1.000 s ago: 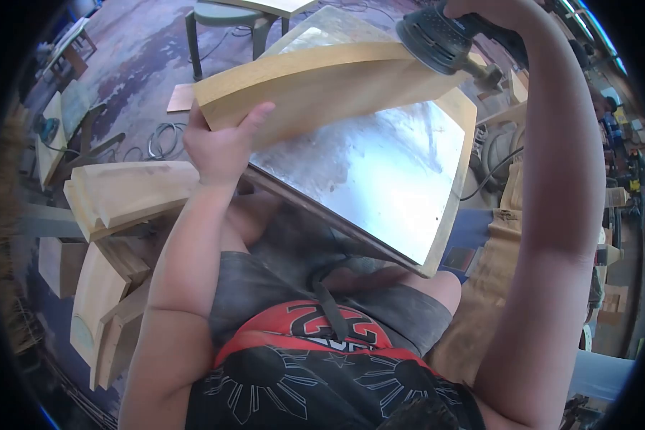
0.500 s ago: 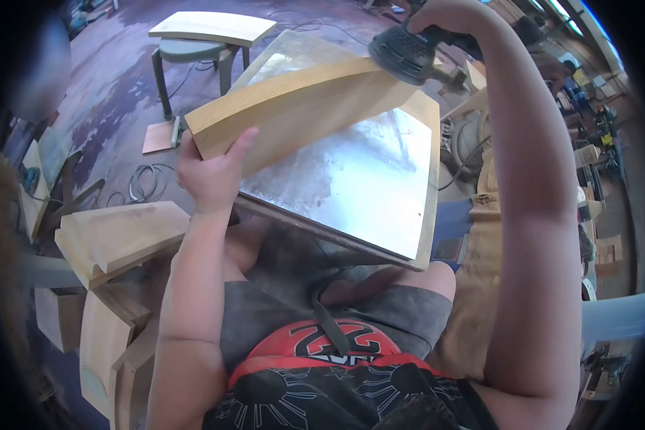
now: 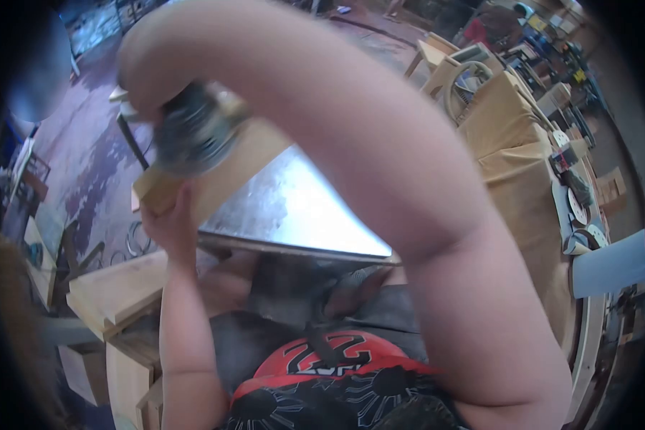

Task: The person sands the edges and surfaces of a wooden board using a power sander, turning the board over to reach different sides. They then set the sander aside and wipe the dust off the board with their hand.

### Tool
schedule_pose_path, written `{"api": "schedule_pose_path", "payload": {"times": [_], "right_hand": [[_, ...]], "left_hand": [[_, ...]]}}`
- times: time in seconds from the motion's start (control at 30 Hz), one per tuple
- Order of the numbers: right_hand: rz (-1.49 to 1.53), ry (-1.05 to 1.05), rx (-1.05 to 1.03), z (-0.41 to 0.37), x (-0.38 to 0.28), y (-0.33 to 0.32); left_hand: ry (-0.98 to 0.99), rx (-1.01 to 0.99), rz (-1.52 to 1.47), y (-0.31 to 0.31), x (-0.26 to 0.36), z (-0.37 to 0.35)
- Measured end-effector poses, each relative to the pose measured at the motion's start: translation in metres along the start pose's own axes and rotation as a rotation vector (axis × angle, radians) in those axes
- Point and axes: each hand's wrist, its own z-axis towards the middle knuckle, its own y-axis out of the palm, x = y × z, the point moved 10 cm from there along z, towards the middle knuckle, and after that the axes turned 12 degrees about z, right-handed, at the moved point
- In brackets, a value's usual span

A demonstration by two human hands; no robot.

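Observation:
My left hand (image 3: 170,223) grips the near left end of a thick curved wooden board (image 3: 253,149), its fingers and thumb wrapped round the corner. Above that same end, my right hand (image 3: 147,79) is closed on a dark round-based orbital sander (image 3: 193,136), blurred by motion. In this view the sander overlaps the board's upper edge, close to my left fingers. Beneath the board lies a shiny metal-topped work surface (image 3: 301,211) over my lap. My raised right forearm hides the far end of the board and part of that surface.
Cut wooden pieces (image 3: 118,287) are stacked at my left. To the right, a tan cloth (image 3: 512,172) drapes over a bench, with sanding discs (image 3: 579,206) and tools beyond it. A person in red (image 3: 476,32) is in the far background. Cable loops (image 3: 135,238) lie on the floor.
My right hand has swept left along the board with the sander, from its far right end to the end in my left hand. My view has shifted somewhat too.

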Motion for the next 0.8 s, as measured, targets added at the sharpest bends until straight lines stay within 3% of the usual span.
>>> {"api": "schedule_pose_path", "payload": {"times": [0.17,0.23,0.33,0.47,0.63,0.67,0.73,0.8], "right_hand": [[-0.007,-0.080,0.005,-0.004,-0.006,0.004],[-0.004,-0.082,0.013,-0.009,0.007,0.004],[-0.019,-0.050,0.003,-0.018,0.038,0.012],[-0.052,0.018,0.012,-0.024,0.081,0.015],[-0.147,0.125,0.074,-0.033,0.161,0.011],[0.057,0.304,0.031,-0.047,0.191,0.014],[0.093,0.461,0.138,-0.049,0.244,0.020],[-0.063,0.430,0.111,-0.048,0.279,0.024]], "left_hand": [[0.056,0.005,0.096,0.000,0.000,0.003],[0.083,0.023,0.123,-0.005,-0.008,-0.001],[-0.053,-0.002,0.136,-0.003,-0.034,0.003],[-0.009,-0.020,0.183,-0.003,-0.025,0.002],[0.097,0.028,0.173,-0.005,-0.010,0.000],[0.116,0.021,0.152,-0.004,-0.010,0.000],[0.154,0.012,0.111,-0.003,-0.010,0.000],[0.178,0.003,0.122,-0.003,-0.010,0.000]]}}
